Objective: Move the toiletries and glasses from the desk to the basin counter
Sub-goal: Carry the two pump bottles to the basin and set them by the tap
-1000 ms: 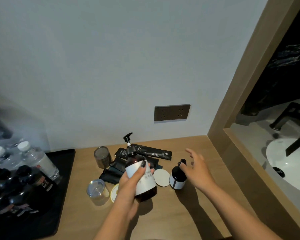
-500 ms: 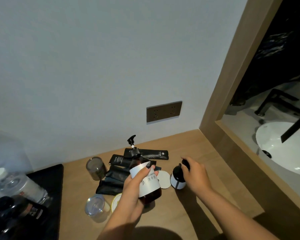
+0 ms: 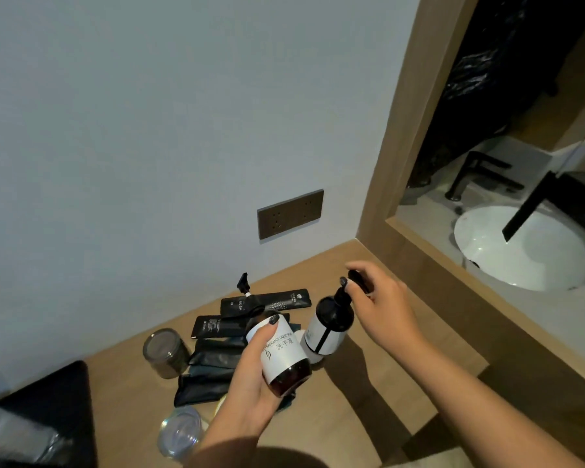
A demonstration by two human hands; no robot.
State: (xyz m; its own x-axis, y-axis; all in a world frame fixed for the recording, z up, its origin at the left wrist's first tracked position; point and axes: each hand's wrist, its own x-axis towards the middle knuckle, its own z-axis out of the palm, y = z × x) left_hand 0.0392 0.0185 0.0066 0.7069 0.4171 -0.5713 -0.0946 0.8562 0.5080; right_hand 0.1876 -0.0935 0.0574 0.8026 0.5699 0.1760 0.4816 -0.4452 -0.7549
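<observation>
My left hand grips a brown pump bottle with a white label, held tilted above the wooden desk. My right hand pinches the pump head of a smaller black bottle with a white label and has it lifted off the desk. Several black toiletry sachets lie in a heap behind the bottles. A smoked glass stands left of the heap, and a clear glass sits near the front. The basin counter lies to the right.
A wooden frame separates the desk from the counter with its white basin and black tap. A black tray with a water bottle sits at the left. A wall socket is above the desk.
My right hand closed on the small black bottle's pump and raised it off the desk. The left hand keeps holding the brown bottle. The view shifted right, towards the basin.
</observation>
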